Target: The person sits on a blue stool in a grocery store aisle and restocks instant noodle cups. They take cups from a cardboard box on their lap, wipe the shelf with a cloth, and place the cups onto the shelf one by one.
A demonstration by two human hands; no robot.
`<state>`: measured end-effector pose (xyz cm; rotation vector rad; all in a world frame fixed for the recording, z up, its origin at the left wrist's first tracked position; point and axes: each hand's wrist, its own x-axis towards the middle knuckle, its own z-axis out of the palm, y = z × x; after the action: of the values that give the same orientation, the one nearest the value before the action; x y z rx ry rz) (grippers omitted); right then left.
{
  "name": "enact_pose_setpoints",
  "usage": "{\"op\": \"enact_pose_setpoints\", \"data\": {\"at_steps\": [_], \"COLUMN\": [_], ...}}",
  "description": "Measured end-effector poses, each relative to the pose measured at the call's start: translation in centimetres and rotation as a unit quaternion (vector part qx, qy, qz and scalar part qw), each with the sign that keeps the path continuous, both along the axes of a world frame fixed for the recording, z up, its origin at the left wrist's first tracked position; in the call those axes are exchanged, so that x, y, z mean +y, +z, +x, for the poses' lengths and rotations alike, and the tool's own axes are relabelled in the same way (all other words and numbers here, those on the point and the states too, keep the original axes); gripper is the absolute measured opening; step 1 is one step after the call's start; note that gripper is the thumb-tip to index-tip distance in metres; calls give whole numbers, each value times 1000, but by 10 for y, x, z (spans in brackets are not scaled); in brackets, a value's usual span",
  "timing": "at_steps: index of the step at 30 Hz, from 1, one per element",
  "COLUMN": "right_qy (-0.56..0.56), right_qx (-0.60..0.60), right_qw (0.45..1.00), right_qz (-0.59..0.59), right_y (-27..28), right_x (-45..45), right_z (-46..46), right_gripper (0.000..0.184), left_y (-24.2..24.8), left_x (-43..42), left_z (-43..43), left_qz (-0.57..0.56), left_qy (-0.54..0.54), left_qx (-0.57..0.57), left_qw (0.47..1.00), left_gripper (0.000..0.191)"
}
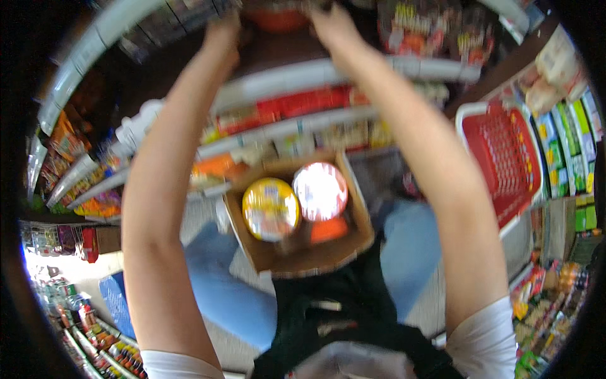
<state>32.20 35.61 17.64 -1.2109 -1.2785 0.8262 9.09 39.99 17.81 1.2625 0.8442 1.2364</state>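
Note:
Both my arms reach up to a store shelf at the top of the view. My left hand (225, 31) and my right hand (334, 26) are either side of a red, rounded item (279, 18), probably a tub or bowl, on the dark shelf board (279, 47). Blur and the picture's edge hide my fingertips, so any grip is unclear. Below, a cardboard box (312, 263) sits at my lap, between my knees. In it are a yellow-rimmed round tub (271, 209), a second round tub (321, 191) with a glare-whitened lid, and an orange-red item (329, 230).
The shelf's pale front edge (284, 80) crosses below my hands, with lower shelves of red and yellow packages. Red packs (416, 33) stand right of my right hand. A red shopping basket (502, 156) is at the right. Stocked shelves (109, 346) show at lower left.

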Motion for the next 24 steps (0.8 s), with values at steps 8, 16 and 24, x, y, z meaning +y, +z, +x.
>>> {"op": "enact_pose_setpoints", "data": {"at_steps": [8,16,24], "right_qy": [15,68,225], "right_qx": [-17,-60,-359], "right_qw": [983,988,822], "right_qz": [180,-124,-380], "right_y": [-31,-185,-294], "right_x": [-160,-338,-344], "right_z": [-2,10,19], "right_gripper": [49,28,38], "left_y": [15,-124,-331], "left_x": [-192,-347,-400], "left_z": [12,26,21], "left_qz": [174,-32,-174], "left_qy": [178,24,-233], "left_qx": [143,235,489], "left_qw": [958,971,822], "left_gripper": [31,19,48]}}
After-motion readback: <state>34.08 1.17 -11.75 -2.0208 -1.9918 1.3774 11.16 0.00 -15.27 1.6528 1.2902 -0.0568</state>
